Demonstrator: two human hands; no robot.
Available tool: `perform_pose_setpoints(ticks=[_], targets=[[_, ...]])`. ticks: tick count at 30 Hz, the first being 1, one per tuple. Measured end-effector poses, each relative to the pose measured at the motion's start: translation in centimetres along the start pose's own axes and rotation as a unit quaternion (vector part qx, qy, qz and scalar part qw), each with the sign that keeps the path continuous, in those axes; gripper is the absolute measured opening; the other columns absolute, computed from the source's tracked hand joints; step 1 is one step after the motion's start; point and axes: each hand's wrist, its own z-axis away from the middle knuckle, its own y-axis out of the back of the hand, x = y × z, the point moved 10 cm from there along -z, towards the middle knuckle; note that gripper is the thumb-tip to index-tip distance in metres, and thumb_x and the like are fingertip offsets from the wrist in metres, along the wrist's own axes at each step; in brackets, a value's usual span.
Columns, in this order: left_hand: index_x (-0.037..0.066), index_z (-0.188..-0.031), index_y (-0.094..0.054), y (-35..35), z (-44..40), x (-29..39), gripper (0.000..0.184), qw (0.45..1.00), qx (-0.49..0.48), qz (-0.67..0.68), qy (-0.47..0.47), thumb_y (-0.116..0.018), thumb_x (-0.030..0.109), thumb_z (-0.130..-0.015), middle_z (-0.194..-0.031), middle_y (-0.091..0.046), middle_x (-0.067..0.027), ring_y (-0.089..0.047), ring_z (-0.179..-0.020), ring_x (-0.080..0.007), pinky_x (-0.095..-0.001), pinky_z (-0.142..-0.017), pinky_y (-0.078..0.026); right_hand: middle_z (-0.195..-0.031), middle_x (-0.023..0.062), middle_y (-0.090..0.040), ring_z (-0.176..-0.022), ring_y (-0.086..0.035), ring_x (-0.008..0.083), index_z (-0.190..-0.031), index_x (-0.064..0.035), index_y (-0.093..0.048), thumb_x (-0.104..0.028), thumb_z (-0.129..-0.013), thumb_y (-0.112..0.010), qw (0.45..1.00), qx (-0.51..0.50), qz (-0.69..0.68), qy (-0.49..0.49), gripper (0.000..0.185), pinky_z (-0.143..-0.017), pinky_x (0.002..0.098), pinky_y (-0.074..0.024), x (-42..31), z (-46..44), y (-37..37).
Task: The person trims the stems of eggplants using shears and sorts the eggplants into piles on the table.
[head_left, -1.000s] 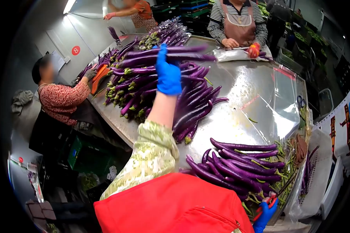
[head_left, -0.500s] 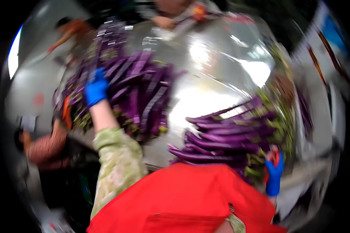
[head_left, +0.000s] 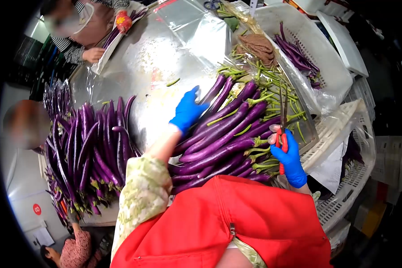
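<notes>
My left hand (head_left: 186, 110) wears a blue glove. It is open, fingers stretched, at the far-left edge of a pile of long purple eggplants (head_left: 219, 154); whether it touches them I cannot tell. The eggplants lie side by side in front of me, green stems toward the right. Red-handled scissors (head_left: 284, 109) are in my right hand (head_left: 291, 161), also blue-gloved, with bare fingertips showing. Their blades point away from me, beside the stem ends.
Another eggplant pile (head_left: 87, 147) covers the table's left side. Cut green stems (head_left: 295, 96) and a brown cloth (head_left: 257, 48) lie at right. Beyond stands a white crate (head_left: 328, 67) with eggplants. One co-worker (head_left: 91, 27) handles a bag at the far side; another person (head_left: 76, 252) is lower left.
My view has turned. My left hand has moved from the left eggplant pile to the right one, while my right hand keeps the scissors beside the stem ends.
</notes>
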Motion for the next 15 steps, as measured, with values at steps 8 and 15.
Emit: perform_pose_setpoints(ticks=[8,15], targets=[[0.001,-0.134,-0.034,-4.0,-3.2,6.0,0.08,0.97,-0.116,-0.21,-0.038,-0.071,0.033,-0.071,-0.109,-0.057,-0.0261,-0.058,-0.101,-0.0374,-0.0437,-0.083,-0.049,-0.093,0.0006,-0.048,-0.082,-0.047,0.0067,-0.129,-0.0001,-0.043,0.006,-0.077,-0.056,0.999,0.015,-0.019,-0.021,0.054,-0.074,0.0204,-0.0409,0.7,0.4,0.3],[0.008,-0.126,-0.046,0.8,-0.7,6.0,0.057,0.986,0.011,-0.166,0.004,-0.064,0.028,-0.076,-0.109,-0.06,-0.0229,-0.06,-0.097,-0.0383,-0.0436,-0.082,-0.048,-0.091,0.0019,-0.05,-0.084,-0.049,0.0085,-0.128,0.0018,-0.044,0.001,-0.078,-0.057,0.999,-0.018,0.007,0.029,0.052,-0.077,0.0222,-0.0419,-1.4,1.1,0.2]])
